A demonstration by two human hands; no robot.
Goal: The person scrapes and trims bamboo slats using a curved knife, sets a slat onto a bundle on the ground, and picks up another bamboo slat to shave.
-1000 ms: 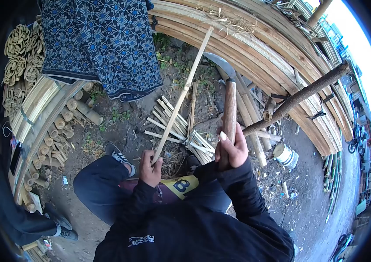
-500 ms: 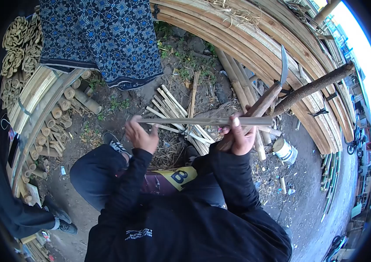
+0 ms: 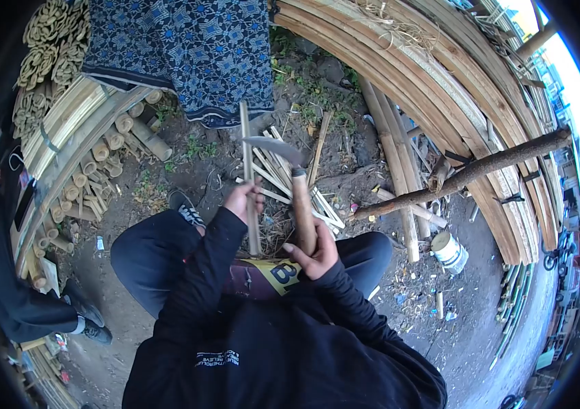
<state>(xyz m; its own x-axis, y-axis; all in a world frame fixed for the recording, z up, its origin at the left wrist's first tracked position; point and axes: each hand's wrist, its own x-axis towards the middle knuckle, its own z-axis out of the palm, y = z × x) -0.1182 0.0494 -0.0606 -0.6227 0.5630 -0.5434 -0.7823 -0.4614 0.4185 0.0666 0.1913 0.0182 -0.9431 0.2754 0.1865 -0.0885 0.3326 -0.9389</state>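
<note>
My left hand [image 3: 243, 202] is closed around a pale bamboo strip [image 3: 247, 155], which stands nearly upright in view, its lower end above my lap. My right hand [image 3: 317, 252] grips the wooden handle of a curved knife [image 3: 303, 211]. The blade points left, its tip close to or overlapping the strip; whether they touch I cannot tell. Behind the knife, a pile of split bamboo sticks [image 3: 273, 170] lies on the ground. A maroon and yellow cloth [image 3: 262, 277] is between my legs.
Blue patterned fabric [image 3: 218, 61] hangs at the upper left, beside stacked bamboo [image 3: 114, 140]. Long planks [image 3: 399, 75] curve across the upper right. A rough branch [image 3: 474, 170] juts out near a white bucket [image 3: 449, 252]. Another person's legs [image 3: 31, 307] are at the left.
The strip swung from slanted to level across both hands, then to upright in my left hand. My right hand and the knife swung out right, then came back left, the blade now pointing left.
</note>
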